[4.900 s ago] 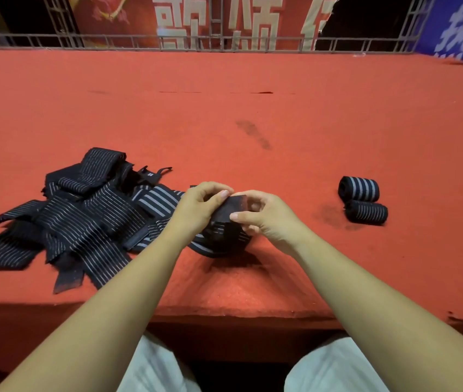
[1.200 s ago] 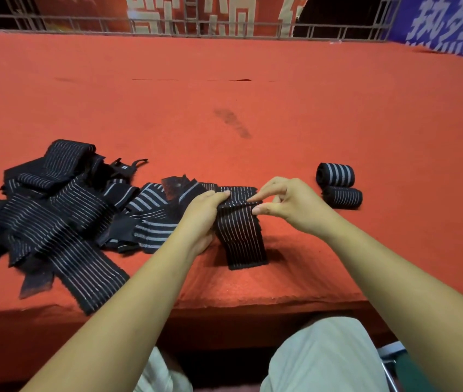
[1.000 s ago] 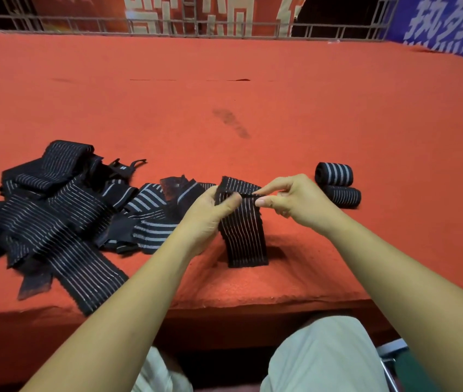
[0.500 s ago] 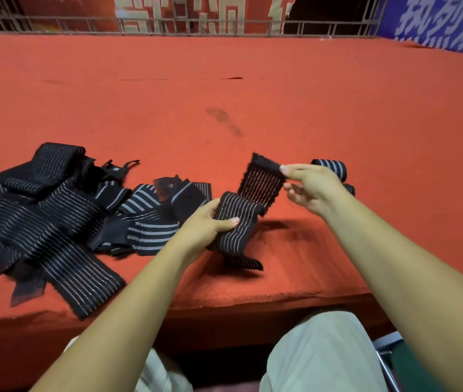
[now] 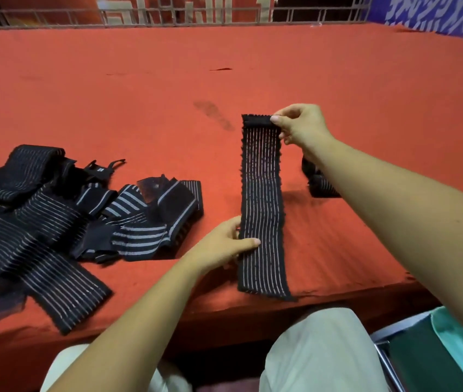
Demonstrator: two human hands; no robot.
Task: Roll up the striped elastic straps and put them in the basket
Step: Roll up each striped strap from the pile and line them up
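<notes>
Strap (image 5: 261,210): black with thin pale stripes running lengthwise, unrolled and drawn out straight between both hands, above the near right part of the red surface (image 5: 139,94).
Right hand (image 5: 301,125): at the strap's far, upper end; thumb and curled fingers pinch the top right corner, just under the folded dark hem.
Left hand (image 5: 222,244): at the strap's left edge, in its lower half; thumb laid across the striped front, other fingers tucked behind, gripping the edge.
Strap relative to hands: spans from the right hand down to the left and past it; a loose tail hangs below the left hand towards the near edge of the surface. Hard to tell whether the bottom end touches the cloth.
Shadow: falls on the surface to the right of the strap.
Pile of straps (image 5: 40,222): loose, unrolled, tangled on the left of the surface, well apart from the right hand and just left of the left hand.
Rolled straps (image 5: 318,182): two dark rolls on the surface, mostly hidden behind the right forearm, right of the held strap.
Railing (image 5: 168,18): metal, along the far edge of the surface.
Trousers (image 5: 318,349): light-coloured, below the near edge.
Green and teal object (image 5: 437,349): at the bottom right corner; kind unclear.
</notes>
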